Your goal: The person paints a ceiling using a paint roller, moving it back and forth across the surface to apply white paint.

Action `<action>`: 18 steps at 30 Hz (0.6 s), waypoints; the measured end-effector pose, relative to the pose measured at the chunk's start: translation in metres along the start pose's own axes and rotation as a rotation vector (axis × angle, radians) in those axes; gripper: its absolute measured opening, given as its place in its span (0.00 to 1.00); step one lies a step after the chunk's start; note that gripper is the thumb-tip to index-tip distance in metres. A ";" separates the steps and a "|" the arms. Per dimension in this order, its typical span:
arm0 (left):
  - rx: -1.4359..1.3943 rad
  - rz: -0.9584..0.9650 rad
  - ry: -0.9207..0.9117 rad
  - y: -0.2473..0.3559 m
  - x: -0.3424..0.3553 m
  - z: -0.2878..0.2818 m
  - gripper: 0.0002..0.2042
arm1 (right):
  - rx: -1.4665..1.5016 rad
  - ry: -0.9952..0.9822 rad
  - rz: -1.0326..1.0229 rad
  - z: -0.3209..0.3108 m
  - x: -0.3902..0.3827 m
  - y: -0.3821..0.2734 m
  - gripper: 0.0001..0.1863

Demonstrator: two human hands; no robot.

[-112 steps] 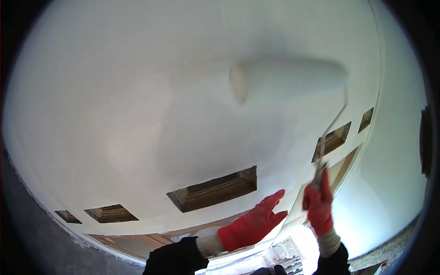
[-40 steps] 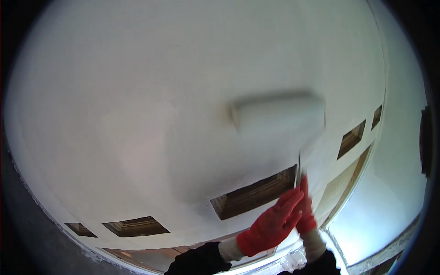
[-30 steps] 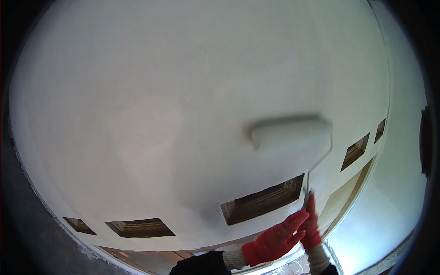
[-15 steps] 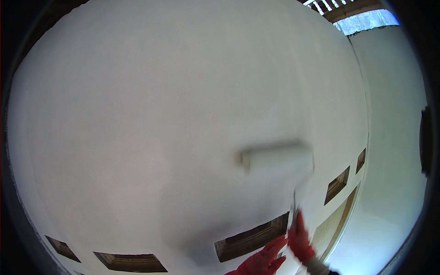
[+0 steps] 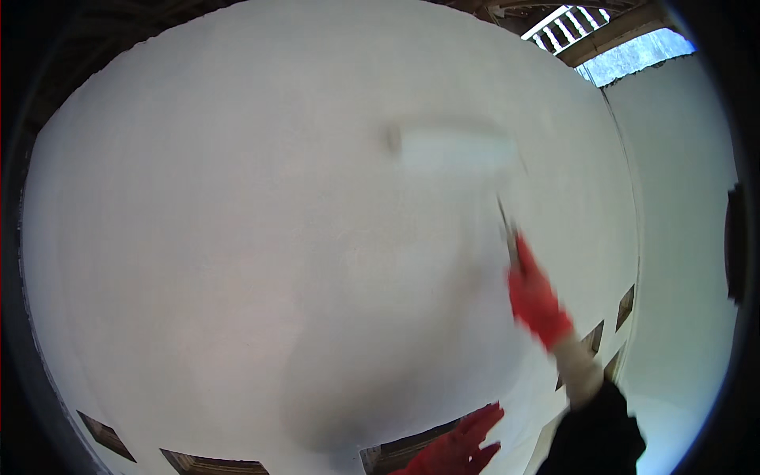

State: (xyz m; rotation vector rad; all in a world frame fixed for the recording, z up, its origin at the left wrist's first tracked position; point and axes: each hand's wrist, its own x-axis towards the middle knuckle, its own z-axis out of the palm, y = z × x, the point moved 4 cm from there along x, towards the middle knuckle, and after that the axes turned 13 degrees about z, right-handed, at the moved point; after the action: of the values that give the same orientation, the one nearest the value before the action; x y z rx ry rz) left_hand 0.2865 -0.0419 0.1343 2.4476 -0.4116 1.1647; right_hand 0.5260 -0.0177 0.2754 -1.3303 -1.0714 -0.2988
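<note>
A pale wall (image 5: 237,237) fills most of the view, and a second wall (image 5: 677,198) meets it at the right. A soft shadow (image 5: 348,380) darkens the pale wall's lower middle. The black right sleeve (image 5: 594,431) enters from the lower edge. The white roller (image 5: 455,149), blurred, is level in front of the pale wall, above and right of centre; whether it touches, I cannot tell. Below it and to its right, the right hand (image 5: 538,299), red-gloved, has its grip closed around the roller's handle (image 5: 512,247). The left hand (image 5: 455,453), gloved likewise and cut off by the lower edge, has its grip spread, partly covering a dark opening (image 5: 400,450). A white railing (image 5: 566,30) shows at the upper right. Among the smaller openings, one (image 5: 107,435) sits at the lower left, another (image 5: 625,307) at the right, near the corner.
</note>
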 end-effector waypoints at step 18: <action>0.175 -0.281 0.087 -0.011 -0.012 -0.036 0.23 | 0.436 -0.242 0.017 -0.010 0.284 -0.236 0.08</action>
State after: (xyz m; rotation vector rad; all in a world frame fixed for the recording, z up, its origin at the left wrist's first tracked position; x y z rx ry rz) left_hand 0.2592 -0.0143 0.1431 2.4868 0.0622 1.2214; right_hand 0.5090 0.0149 0.6425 -0.9962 -1.2419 0.1112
